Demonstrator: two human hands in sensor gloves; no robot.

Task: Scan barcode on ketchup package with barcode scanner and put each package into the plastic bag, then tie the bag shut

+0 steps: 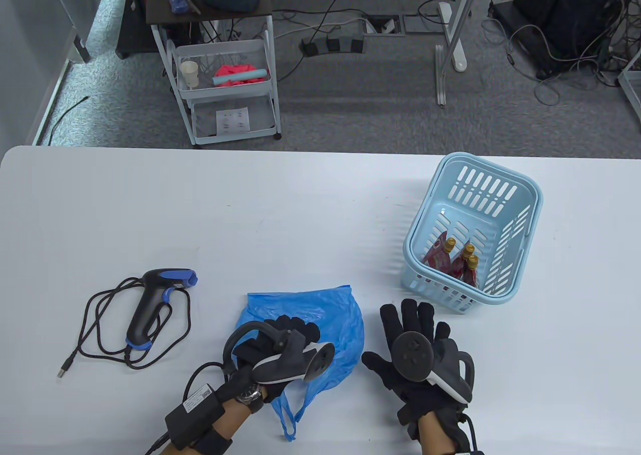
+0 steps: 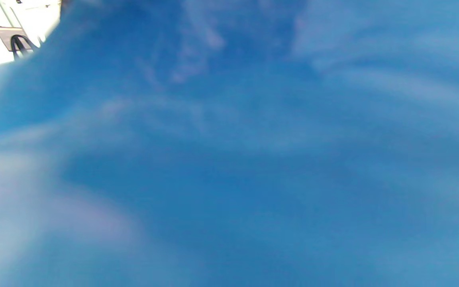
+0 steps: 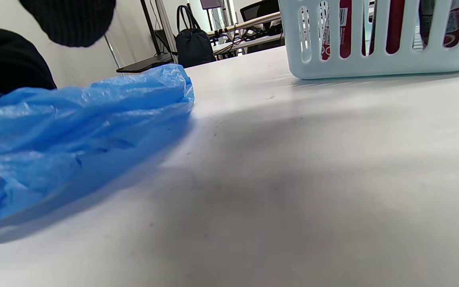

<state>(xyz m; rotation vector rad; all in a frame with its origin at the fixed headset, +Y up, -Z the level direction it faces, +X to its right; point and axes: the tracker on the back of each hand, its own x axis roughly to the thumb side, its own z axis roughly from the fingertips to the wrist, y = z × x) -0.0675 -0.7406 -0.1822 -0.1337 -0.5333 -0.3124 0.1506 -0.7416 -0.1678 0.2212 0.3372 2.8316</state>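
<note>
A: Broadly, the white table [image 1: 250,214] carries everything; the pale blue basket [image 1: 521,194] stands at its far right.

B: And inside it?

A: Three red ketchup packs [image 1: 453,262] with gold caps, leaning together at the near end.

B: The bag?

A: Blue bag [image 1: 330,320], crumpled flat at the near edge, between the two hands, handles trailing toward the person. The left wrist view shows only blurred blue plastic.

B: The left hand [image 1: 283,337]?

A: It rests on the bag; its fingers are curled, but whether they grasp the plastic I cannot tell.

B: The right hand [image 1: 420,342]?

A: Released: fingers spread, palm down on the table, just beside the bag and near the basket.

B: The scanner [image 1: 152,305]?

A: Lying on its side at the left, well apart from the bag, untouched, its dark cable [image 1: 100,325] looped around it.
</note>
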